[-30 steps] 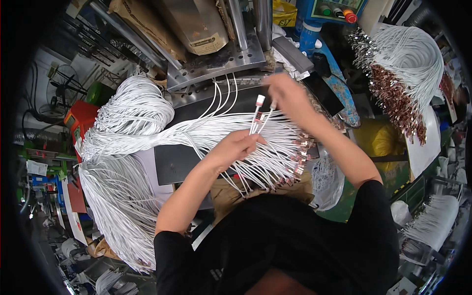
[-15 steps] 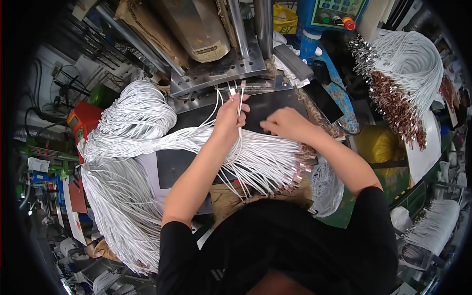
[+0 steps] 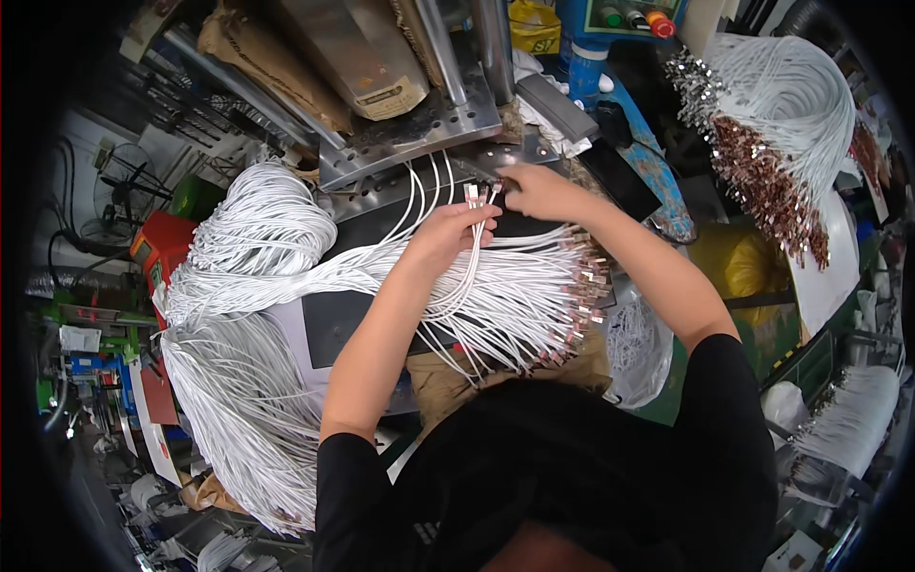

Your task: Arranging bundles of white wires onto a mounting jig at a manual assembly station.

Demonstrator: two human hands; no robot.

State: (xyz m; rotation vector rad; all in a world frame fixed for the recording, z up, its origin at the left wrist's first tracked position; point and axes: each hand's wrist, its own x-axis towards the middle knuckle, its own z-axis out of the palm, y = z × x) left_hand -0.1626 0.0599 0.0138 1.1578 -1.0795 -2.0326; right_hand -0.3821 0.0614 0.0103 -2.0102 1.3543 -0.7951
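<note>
My left hand (image 3: 446, 234) is closed around several white cables, their small metal connector ends (image 3: 473, 196) standing up past the thumb and fingers. Close by on the right, my right hand (image 3: 545, 194) is closed, with thumb and forefinger pinched at a small coppery cable connector (image 3: 497, 185). Under both hands a wide bundle of white cables (image 3: 505, 300) lies fanned out, coppery connector ends to the right. Two white cables (image 3: 448, 176) run from the bundle up to the metal press (image 3: 419, 143).
A coiled cable bundle (image 3: 262, 224) lies at the left, with more cables (image 3: 238, 419) hanging below it. Another cable bundle (image 3: 791, 105) sits at the far right. A black phone-like slab (image 3: 620, 178) and a blue bottle (image 3: 586, 71) stand beyond my right hand.
My right hand has moved up and left to the connector ends. My left hand has lowered slightly, its cable ends now away from the press edge. The view has shifted a little.
</note>
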